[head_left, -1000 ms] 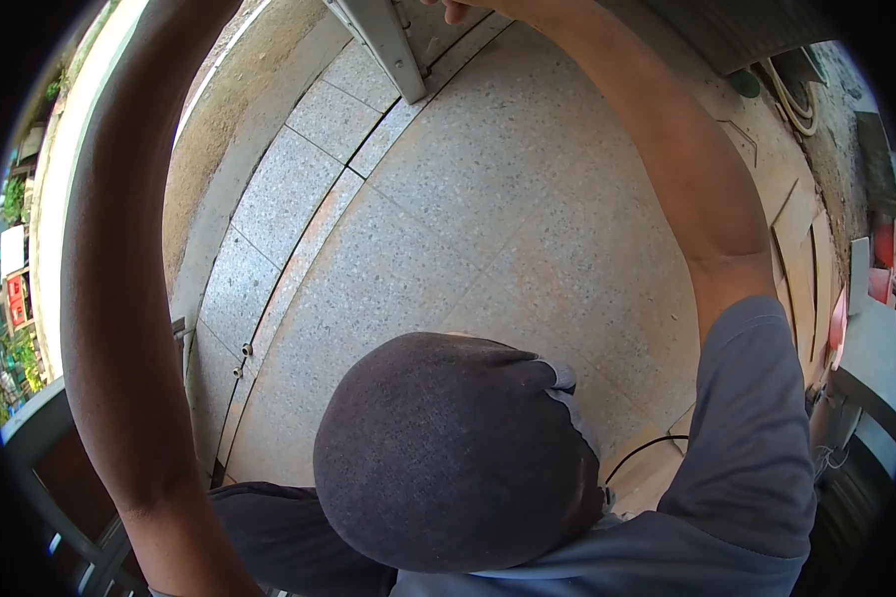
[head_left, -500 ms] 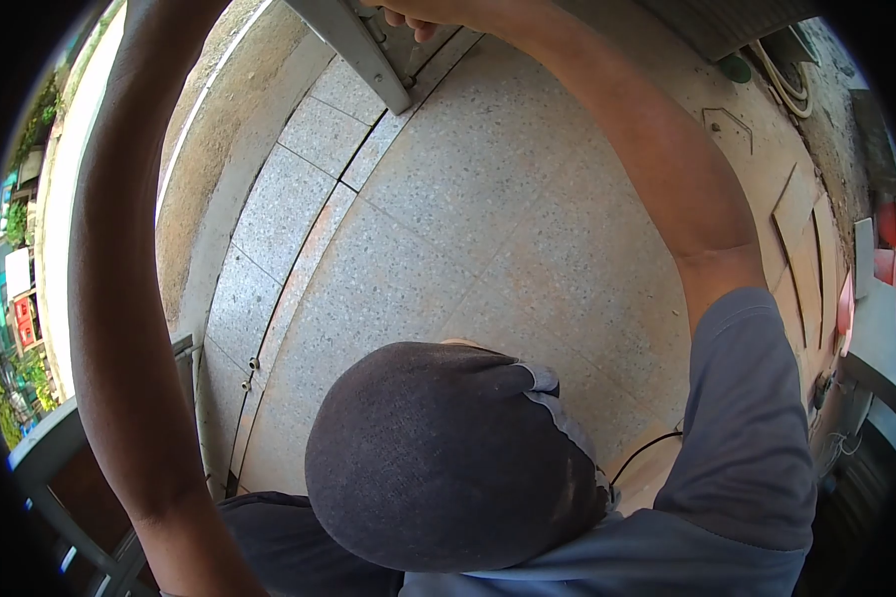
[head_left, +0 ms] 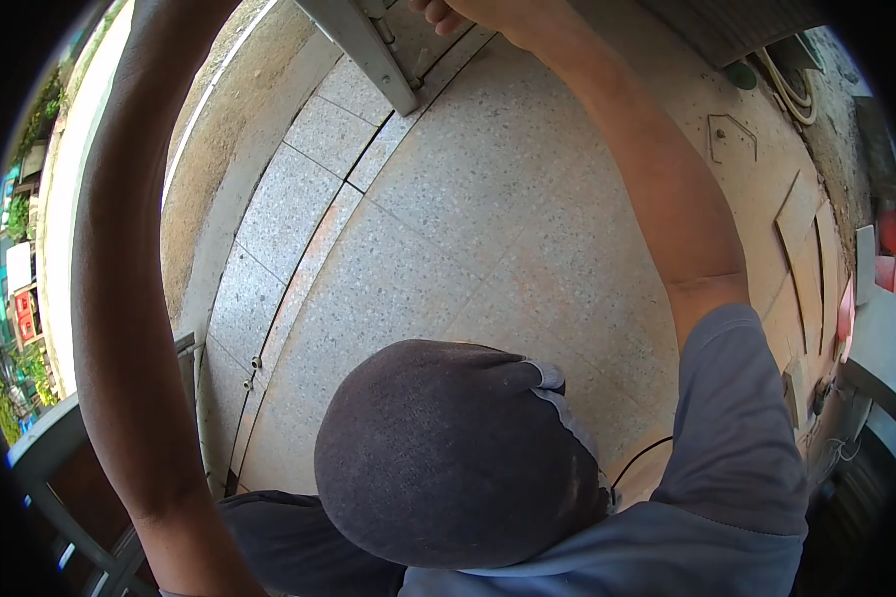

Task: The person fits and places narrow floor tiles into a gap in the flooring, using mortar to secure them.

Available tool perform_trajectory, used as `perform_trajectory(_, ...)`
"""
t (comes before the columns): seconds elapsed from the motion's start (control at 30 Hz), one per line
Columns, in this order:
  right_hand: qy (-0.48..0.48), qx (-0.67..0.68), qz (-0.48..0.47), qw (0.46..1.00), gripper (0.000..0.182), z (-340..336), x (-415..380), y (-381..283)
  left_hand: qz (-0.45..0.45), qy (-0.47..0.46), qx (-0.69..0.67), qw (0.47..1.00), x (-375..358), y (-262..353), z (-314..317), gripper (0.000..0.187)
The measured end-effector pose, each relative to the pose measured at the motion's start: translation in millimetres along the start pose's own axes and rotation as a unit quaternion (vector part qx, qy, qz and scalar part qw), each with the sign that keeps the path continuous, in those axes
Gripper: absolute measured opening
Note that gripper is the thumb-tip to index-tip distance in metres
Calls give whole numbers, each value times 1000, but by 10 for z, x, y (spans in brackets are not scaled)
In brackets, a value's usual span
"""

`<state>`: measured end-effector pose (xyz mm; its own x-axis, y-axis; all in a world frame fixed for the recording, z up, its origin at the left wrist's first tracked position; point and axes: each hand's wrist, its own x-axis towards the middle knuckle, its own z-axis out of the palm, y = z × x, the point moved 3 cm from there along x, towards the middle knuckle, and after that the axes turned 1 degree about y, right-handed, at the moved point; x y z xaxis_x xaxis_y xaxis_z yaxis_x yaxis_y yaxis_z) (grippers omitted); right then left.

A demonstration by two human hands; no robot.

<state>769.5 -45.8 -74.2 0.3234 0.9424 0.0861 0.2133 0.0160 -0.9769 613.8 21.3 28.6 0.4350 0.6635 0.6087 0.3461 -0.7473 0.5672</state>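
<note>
1. The metal bar (head_left: 368,50) is up at the top, a bit left of centre. It's grey, runs in at a slant from the top edge, and its lower end sits right by the dark groove (head_left: 348,182) in the floor. Small fittings run along its right side.
2. Right hand (head_left: 454,14) is just right of the bar, partly cut off by the top edge. Fingers look kinda curled, but I can't tell how wide the grip is, if it's holding anything, or if it touches the bar.
3. Left arm (head_left: 119,259) runs up the left side and out the top. That hand is out of the shot, so can't tell you its grip either.
4. Floor is speckled tile (head_left: 448,219), with the groove curving down to the lower left. Two little round metal bits (head_left: 252,373) sit by it.
5. Past the tile on the left there's a rough sandy-brown strip (head_left: 219,149).
6. Bottom middle is a big rounded lump of dark cloth (head_left: 458,458), next to the grey shirt (head_left: 742,398). A black cable (head_left: 639,458) curves out between them.
7. Over on the right: a bent metal rod (head_left: 732,121), some flat boards (head_left: 801,249) lying about, and a pale hose (head_left: 791,97) near the top corner.
</note>
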Motion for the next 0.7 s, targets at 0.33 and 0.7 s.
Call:
perform_trajectory(0.33,62,-72,151,984,38,165,315,1934,25,-29,-24,999,-22,-7,0,40)
perform_trajectory(0.7,20,-125,218,968,39,482,605,2494,22,-2,-28,999,-30,-37,29,42)
